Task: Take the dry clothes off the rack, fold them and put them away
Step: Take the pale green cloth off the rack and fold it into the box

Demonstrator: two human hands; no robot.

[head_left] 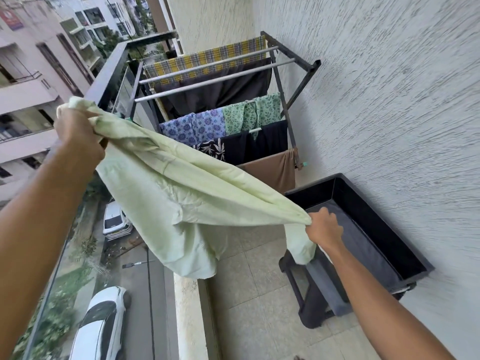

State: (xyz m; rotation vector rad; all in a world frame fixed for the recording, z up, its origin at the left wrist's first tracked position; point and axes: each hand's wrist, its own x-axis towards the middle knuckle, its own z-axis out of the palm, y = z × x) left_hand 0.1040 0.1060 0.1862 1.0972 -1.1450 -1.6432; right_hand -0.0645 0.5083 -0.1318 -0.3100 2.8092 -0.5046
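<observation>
The balcony is a narrow strip, with the dark railing (109, 76) and a glass panel along the left and the rough plastered wall (389, 100) along the right. The drying rack (279, 81) stands across the far end and fills nearly the whole width between them.

The pale green cloth (166, 188) is off the rack and held in the air, stretched between both hands. The left hand (78, 141) is raised high on the left, close to the railing, its fingers curled tight round a bunched corner. The right hand (324, 229) is lower and to the right, gripping the other gathered end just over the near left rim of the black bin (376, 214). Between them the cloth runs in a taut ridge. Its loose body sags below, and the bottom hem hangs over the low concrete ledge (187, 307) at the balcony's left edge. A short flap drops from the right hand beside the bin.

The bin sits against the wall on a dark stand (293, 281). Something grey (363, 245) lies inside it, a folded cloth or a liner, I can't say which.

On the rack hang a yellow checked cloth (205, 58) at the far top, a dark sheet (220, 89) beneath it, then a blue floral piece (192, 126) beside a green leaf-print one (252, 110). Nearer are black garments (257, 144) and, nearest, a brown cloth (272, 170).

The tiled floor (254, 294) between ledge and bin is the only open ground. White cars (98, 326) are parked in the street far below.
</observation>
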